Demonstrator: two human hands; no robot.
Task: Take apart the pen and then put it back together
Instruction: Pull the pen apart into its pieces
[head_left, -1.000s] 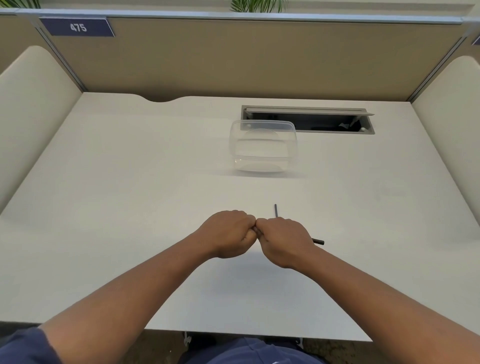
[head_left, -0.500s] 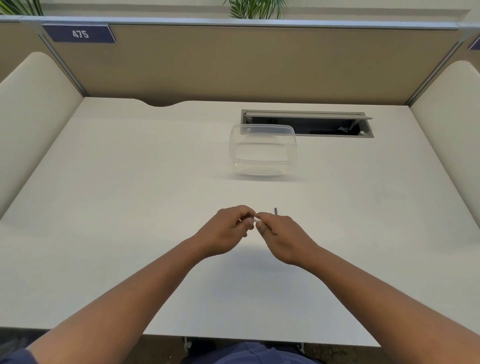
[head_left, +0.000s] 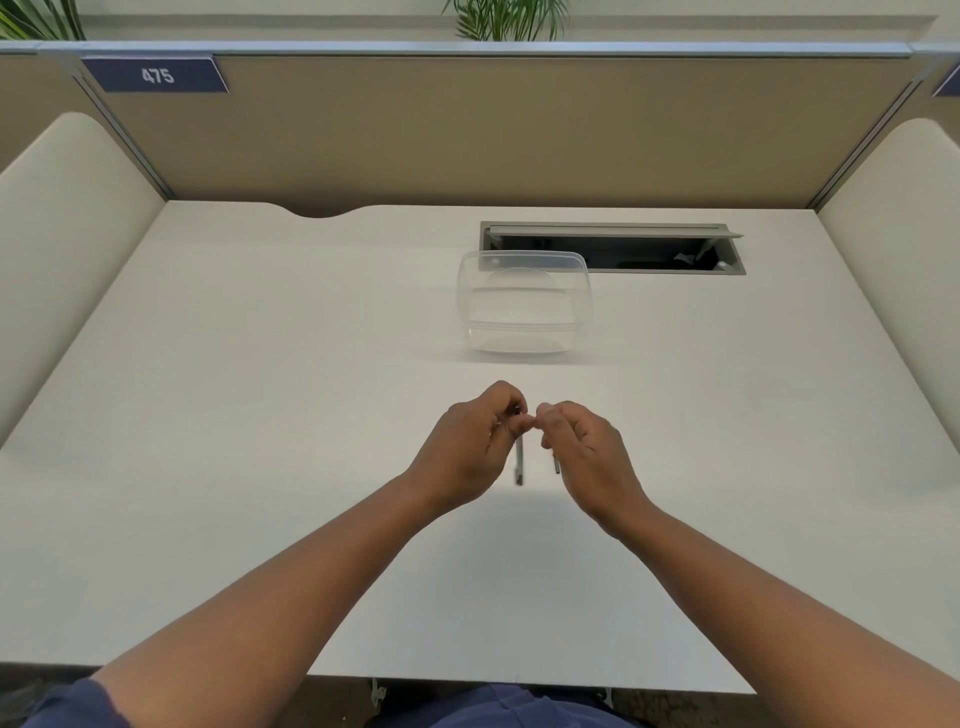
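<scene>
Two pen pieces, each pinched: left hand (head_left: 470, 447) clamped on barrel (head_left: 518, 462), right hand (head_left: 582, 452) on refill (head_left: 556, 464). Both hanging toward 6 o'clock, side by side, apart, above worktop (head_left: 260, 415). Half a second back, joined at fingertips; now separated. Tub (head_left: 523, 306) at 12 o'clock.

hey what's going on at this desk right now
A person is working on a pen with bare hands over a white desk. The left hand pinches one thin grey pen piece that hangs down from its fingers, and the right hand holds a second, shorter piece. The fingertips of the two hands nearly meet. The pen looks to be in separate parts at this moment. An empty clear plastic container sits farther back on the desk.
</scene>
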